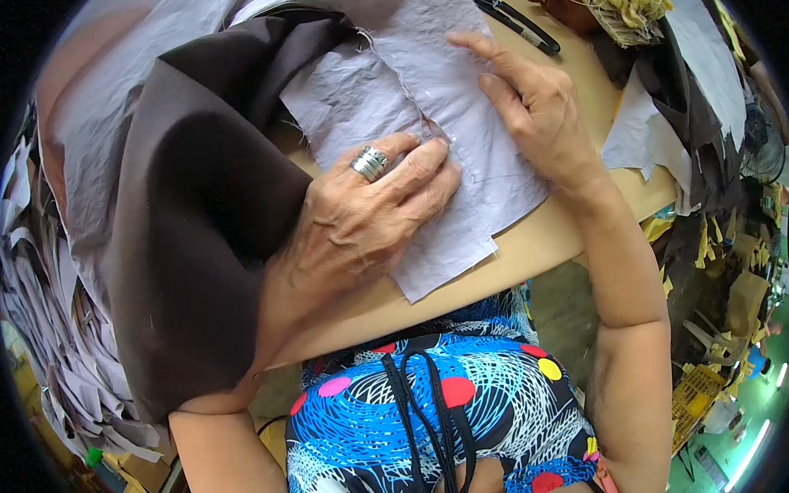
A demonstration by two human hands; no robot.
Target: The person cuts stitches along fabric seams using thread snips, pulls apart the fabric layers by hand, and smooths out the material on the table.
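A pale grey-lilac cloth piece (462, 183) with frayed edges lies on a tan tabletop, a seam running down it. My left hand (375, 195), a wide silver ring on one finger, presses on this cloth at the lower end of the seam. Its fingers are bent and close together, and the thumb is hidden beneath. My right hand (542, 111) rests at the cloth's right side, index finger stretched forward and thumb apart from it, with nothing gripped. Dark brown cloth (193, 193) drapes over my left forearm and joins the pale piece near the top.
Dark-handled thread snips or a similar slim tool (517, 23) lie on the tabletop (533, 237) beyond my right hand. A brown object with yellow scraps (625, 8) stands at the upper right. Cloth strips (67, 319) hang at the left, and more scraps (651, 133) hang over the right edge.
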